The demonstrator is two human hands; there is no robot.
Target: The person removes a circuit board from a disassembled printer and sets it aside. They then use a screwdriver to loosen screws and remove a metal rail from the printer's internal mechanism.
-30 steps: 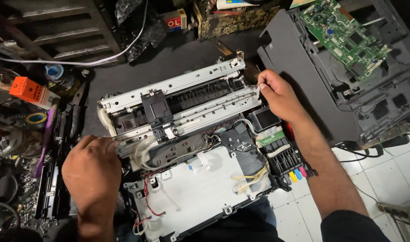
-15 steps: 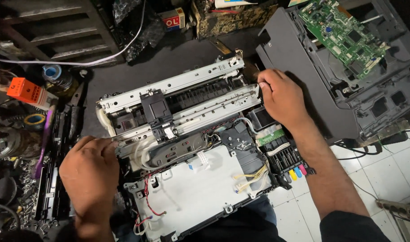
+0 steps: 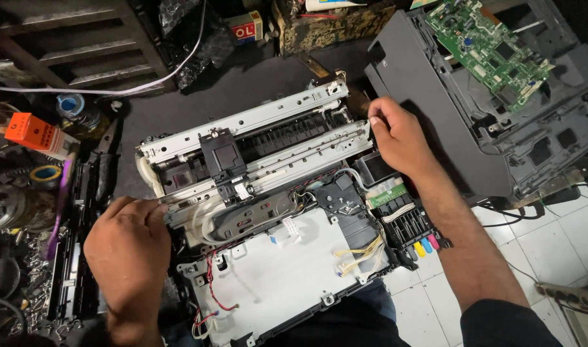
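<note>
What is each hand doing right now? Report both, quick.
Left hand: fingers pinched on the left end of the printer's carriage rail.
Right hand: fingers closed on the right end of the rail.

An electronics repair workshop, seen from above. An opened printer chassis [image 3: 268, 212] lies on the white tiled floor [image 3: 551, 250]. Beside it rest its removed grey casing [image 3: 473, 122] and a bare green circuit board [image 3: 490, 45]. Loose screws and metal parts [image 3: 24, 283], tape rolls [image 3: 46, 173] and cables clutter the left side.
</note>
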